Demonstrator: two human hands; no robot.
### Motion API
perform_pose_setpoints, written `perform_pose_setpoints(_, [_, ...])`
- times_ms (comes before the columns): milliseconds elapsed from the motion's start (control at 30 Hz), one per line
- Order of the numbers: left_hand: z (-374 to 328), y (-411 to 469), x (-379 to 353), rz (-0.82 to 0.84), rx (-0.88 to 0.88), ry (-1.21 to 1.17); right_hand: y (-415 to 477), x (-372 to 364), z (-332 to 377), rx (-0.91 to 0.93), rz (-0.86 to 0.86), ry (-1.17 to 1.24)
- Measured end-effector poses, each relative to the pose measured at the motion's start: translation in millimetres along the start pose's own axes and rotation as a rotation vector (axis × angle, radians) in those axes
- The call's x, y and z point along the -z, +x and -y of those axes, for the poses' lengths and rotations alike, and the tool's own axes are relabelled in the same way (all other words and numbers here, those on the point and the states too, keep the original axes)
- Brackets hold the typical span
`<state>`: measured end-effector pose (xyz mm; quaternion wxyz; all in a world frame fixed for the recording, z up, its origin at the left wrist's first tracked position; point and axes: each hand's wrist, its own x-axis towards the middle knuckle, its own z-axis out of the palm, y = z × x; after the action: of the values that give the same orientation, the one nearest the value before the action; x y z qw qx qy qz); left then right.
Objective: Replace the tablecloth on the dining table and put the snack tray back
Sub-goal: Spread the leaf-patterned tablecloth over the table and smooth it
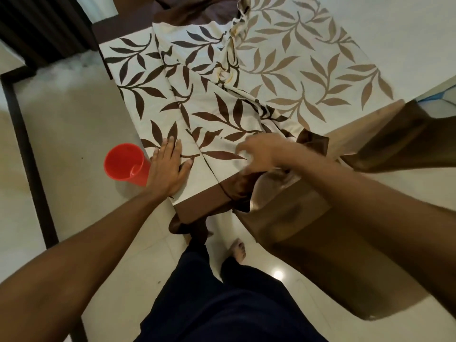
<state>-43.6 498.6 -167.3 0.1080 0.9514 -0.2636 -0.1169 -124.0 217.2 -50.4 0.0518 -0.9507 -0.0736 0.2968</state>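
You are spreading the leaf-print tablecloth (222, 95) over the dining table (407, 33), and the snack tray is nowhere in view.

Your left hand (170, 166) lies flat and open, fingers spread, pinning the cloth near the table's edge just beside a red cup (125, 164) that appears to stand on the floor below. Your right hand (261, 154) is blurred, fingers curled at the bunched brown border (246, 188); whether it actually grips the fabric cannot be told. The cloth is rumpled through the middle, with its paler underside turned up on the far half, so the laying step looks unfinished. The next move probably calls for drawing the folded part out flat and squaring the border along the edge before the tray goes back.
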Motion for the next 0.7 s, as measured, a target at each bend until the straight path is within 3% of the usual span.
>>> perform_pose_setpoints(167, [-24.4, -6.8, -13.9, 0.000, -0.046, 0.004, 32.1, -45.2, 73.2, -0.020, -0.251, 0.173])
perform_pose_setpoints(367, [-22.7, -5.5, -16.8, 0.061, -0.039, 0.036, 22.8, -67.1, 37.4, -0.133, -0.371, 0.240])
perform_pose_setpoints(467, [-22.3, -4.9, -16.1, 0.092, -0.034, 0.022, 11.2, -53.0, -16.5, -0.323, -0.479, 0.328])
perform_pose_setpoints(600, [-21.2, -4.7, -11.6, 0.094, -0.034, -0.006, -1.6, -39.8, -96.7, -0.751, -0.597, 0.433])
perform_pose_setpoints(700, [-19.3, -1.1, -1.7, -0.019, -0.054, -0.086, 3.3, -32.6, -111.9, -0.851, -0.598, 0.501])
